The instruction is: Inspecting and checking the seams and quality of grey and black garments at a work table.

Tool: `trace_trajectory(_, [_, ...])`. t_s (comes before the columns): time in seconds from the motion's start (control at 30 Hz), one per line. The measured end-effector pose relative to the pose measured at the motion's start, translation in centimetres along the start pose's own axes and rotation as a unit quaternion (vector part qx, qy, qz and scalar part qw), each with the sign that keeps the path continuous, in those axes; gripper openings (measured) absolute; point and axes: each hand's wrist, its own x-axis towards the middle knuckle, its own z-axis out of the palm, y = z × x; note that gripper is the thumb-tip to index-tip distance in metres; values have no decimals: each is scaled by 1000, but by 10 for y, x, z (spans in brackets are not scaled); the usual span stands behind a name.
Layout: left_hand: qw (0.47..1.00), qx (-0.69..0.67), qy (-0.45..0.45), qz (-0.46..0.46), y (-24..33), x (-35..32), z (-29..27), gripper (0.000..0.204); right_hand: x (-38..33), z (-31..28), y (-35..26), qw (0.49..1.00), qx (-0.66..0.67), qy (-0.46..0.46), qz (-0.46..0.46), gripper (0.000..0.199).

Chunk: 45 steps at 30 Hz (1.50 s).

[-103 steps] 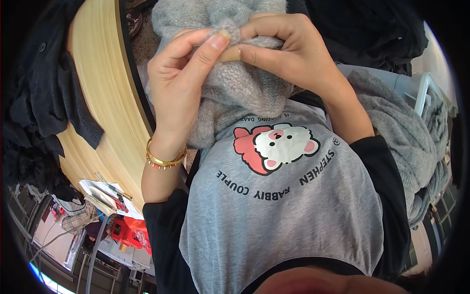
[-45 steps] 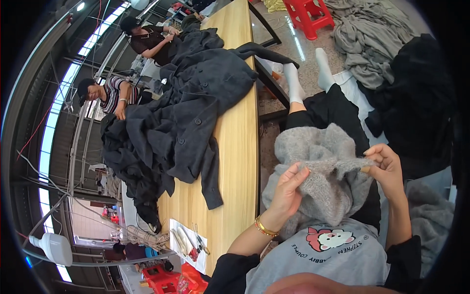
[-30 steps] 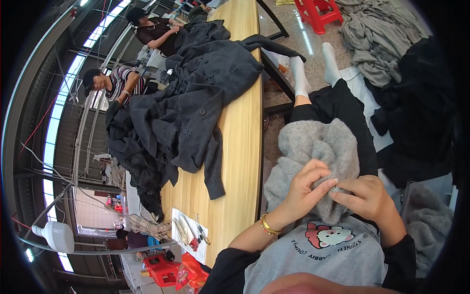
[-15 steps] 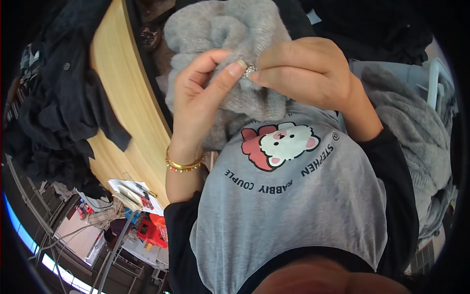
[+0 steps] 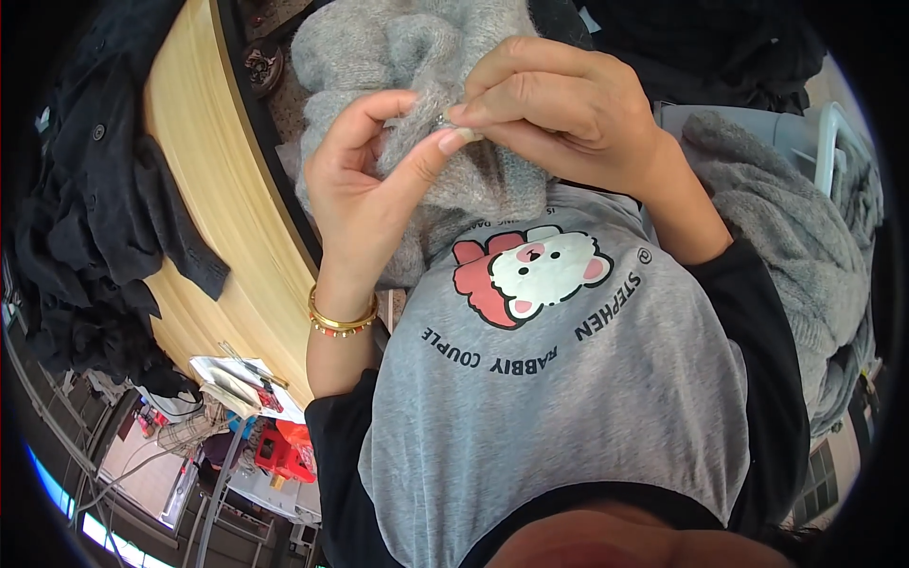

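A fuzzy grey knitted garment [image 5: 350, 47] lies bunched before my chest. My left hand [image 5: 365, 185] pinches a fold of it between thumb and forefinger. At that pinch sits a small sparkly silver button [image 5: 442, 121], partly covered by fingertips. My right hand [image 5: 573, 109] is closed, its fingertips pressed together against the button's edge. Whatever they grip there is too small or hidden to make out. A gold bracelet and a beaded one circle my left wrist.
Left of me runs a pale wooden tabletop [image 5: 204, 142] with a dark buttoned garment [image 5: 104, 189] over it. Papers and tweezers [image 5: 256, 372] lie at its near end. On the right, a grey plastic bin [image 5: 729, 128] has more grey knitwear [image 5: 786, 246] over it. Black cloth [image 5: 701, 47] lies behind.
The knit and both hands have shifted slightly left in view. My right fingertips have moved left and up, closer to my left thumb, and now cover more of the button.
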Motion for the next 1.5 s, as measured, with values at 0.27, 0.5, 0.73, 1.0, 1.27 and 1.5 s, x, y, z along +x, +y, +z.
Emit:
trace_trajectory(0.27, [982, 134, 71, 110, -13, -8, -3, 27, 6, 1, 10, 991, 98, -68, 62, 19])
trace_trajectory(0.5, [982, 128, 82, 114, -17, -8, -7, 25, 8, 11, 41, 992, 38, -50, -109, 18])
trace_trajectory(0.73, [988, 112, 52, 96, -13, -9, -13, 23, 34, -10, 6, 904, 289, -193, 249, 23])
trace_trajectory(1.0, [993, 28, 12, 110, -7, -4, -10, 19, 18, 0, 41, 887, 364, -215, 188, 19])
trace_trajectory(1.27, [981, 113, -49, 148, 0, -1, -21, 18, 15, -5, 29, 802, 439, -172, 367, 17])
trace_trajectory(1.5, [978, 97, -97, 159, 3, 4, -25, 18, 15, 0, 41, 891, 395, -207, 81, 18])
